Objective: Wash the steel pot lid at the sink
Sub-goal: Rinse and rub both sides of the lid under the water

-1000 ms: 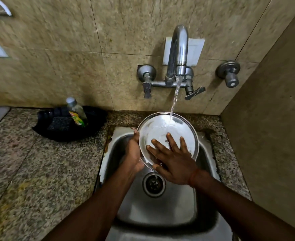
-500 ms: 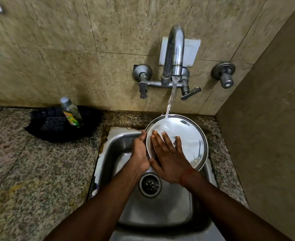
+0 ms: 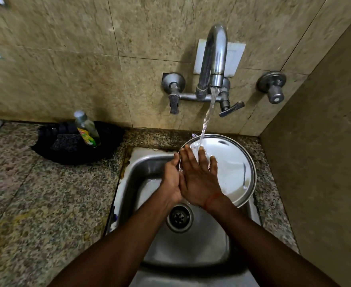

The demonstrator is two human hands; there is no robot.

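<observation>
bottle point(image 3: 87, 129) in black tray point(image 3: 112, 141) beside sink point(image 3: 141, 166)

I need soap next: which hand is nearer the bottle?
Left. The left hand grips the lid's left rim, right of the bottle; the right hand lies flat on the lid, farther right.

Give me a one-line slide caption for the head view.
At the sink, left hand grips the lid by its rim while right hand lies flat on it under the running tap.
</observation>
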